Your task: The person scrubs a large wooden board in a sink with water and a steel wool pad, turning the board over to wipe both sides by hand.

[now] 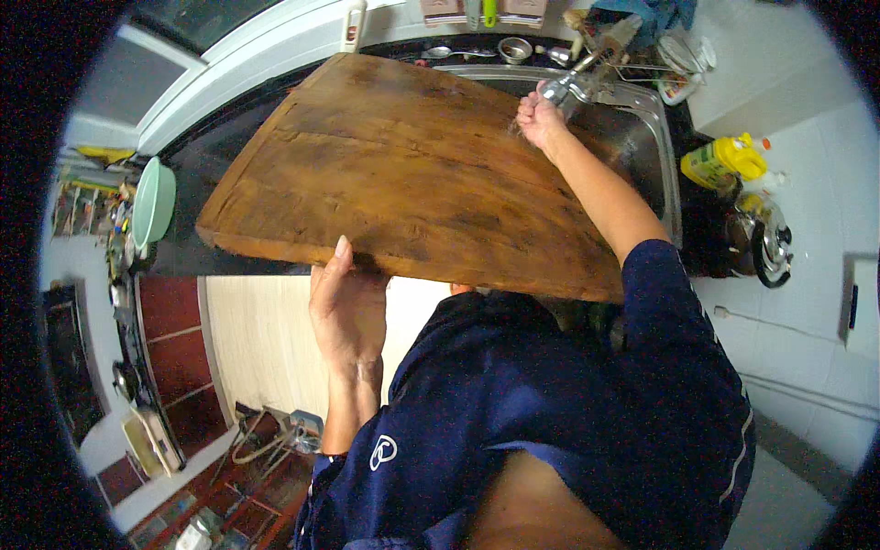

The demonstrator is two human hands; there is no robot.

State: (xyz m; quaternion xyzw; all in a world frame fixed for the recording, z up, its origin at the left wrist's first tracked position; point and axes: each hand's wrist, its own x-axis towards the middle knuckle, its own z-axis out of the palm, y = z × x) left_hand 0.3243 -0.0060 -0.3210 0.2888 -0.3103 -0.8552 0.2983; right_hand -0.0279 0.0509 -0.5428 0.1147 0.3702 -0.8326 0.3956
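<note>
A large, thick wooden board, brown with dark stains, is tilted over the sink and the black countertop. My left hand grips its near edge from below, with the thumb on top. Above the board's right part, my right hand is closed at a chrome faucet head; its fingers are curled and slightly blurred, and I cannot tell whether they hold something. Water seems to splash at the fingers. The steel sink shows to the right of the board, which hides much of the basin.
Behind the sink lie a spoon and a small metal strainer. A yellow jug and a glass-lidded pot stand at the right. A light green basin leans at the left end of the black countertop.
</note>
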